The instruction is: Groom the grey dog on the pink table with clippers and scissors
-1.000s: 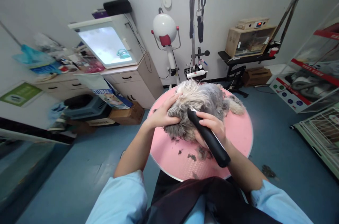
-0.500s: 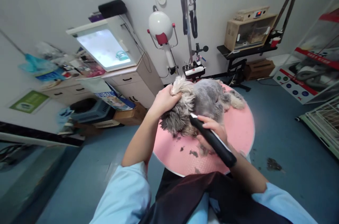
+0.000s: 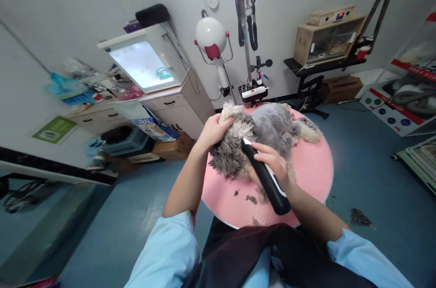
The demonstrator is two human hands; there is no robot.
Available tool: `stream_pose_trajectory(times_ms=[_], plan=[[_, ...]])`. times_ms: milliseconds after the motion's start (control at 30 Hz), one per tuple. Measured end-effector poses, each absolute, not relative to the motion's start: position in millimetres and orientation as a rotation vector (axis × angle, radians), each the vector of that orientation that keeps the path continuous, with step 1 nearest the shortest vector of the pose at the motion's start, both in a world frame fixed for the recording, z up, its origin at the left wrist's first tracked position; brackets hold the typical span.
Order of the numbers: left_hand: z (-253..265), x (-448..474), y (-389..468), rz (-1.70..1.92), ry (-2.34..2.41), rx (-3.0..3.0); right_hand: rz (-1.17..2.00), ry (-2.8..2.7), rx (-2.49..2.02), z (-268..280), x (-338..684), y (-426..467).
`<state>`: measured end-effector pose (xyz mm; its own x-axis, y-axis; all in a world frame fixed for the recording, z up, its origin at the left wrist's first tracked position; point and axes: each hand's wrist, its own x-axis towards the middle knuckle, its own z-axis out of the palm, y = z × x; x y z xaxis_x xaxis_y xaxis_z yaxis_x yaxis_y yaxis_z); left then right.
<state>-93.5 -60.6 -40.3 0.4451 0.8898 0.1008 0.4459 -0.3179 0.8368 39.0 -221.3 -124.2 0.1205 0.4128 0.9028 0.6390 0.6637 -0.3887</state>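
Note:
A grey dog (image 3: pixel 272 124) lies on a round pink grooming table (image 3: pixel 313 170). Its back is clipped short, while the fur on its head (image 3: pixel 226 151) is long and shaggy. My left hand (image 3: pixel 215 130) is closed on the pale fur at the top of the head, thumb across it. In my right hand (image 3: pixel 274 163) is a black hair clipper (image 3: pixel 267 179) with a white tip; the tip meets the fur at the side of the head and neck. The blade's exact contact is hidden. Loose tufts of cut fur (image 3: pixel 251 199) lie on the table.
Behind the table stand a grooming post (image 3: pixel 248 52) with hanging straps and a tool tray (image 3: pixel 254 91). A white dryer (image 3: pixel 211 37) is beside it. At left are a lit cabinet (image 3: pixel 141 63) and drawers (image 3: pixel 170 102). Cut fur (image 3: pixel 361 217) lies on the floor at right.
The clipper has swung to a steeper angle, its rear end moving left, with its tip still at the head fur. My left hand keeps its hold. The whole view has shifted slightly.

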Motion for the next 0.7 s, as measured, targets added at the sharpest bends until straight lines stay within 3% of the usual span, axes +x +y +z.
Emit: stream_pose_trajectory(times_ms=[133, 333, 500, 700], plan=[[-41, -95, -59, 0.718, 1.103, 1.917, -0.269, -1.716, -0.938, -120, 33, -219], [-44, -98, -57, 0.683, 1.068, 1.909, -0.382, -1.608, -1.023, -120, 29, -217], [-51, -104, -53, 0.706, 1.013, 1.970, -0.283, -1.677, -1.025, -122, 22, -218], [-73, -110, -39, 0.685, 0.911, 1.798, 0.076, -1.093, -1.122, -127, 18, -227]])
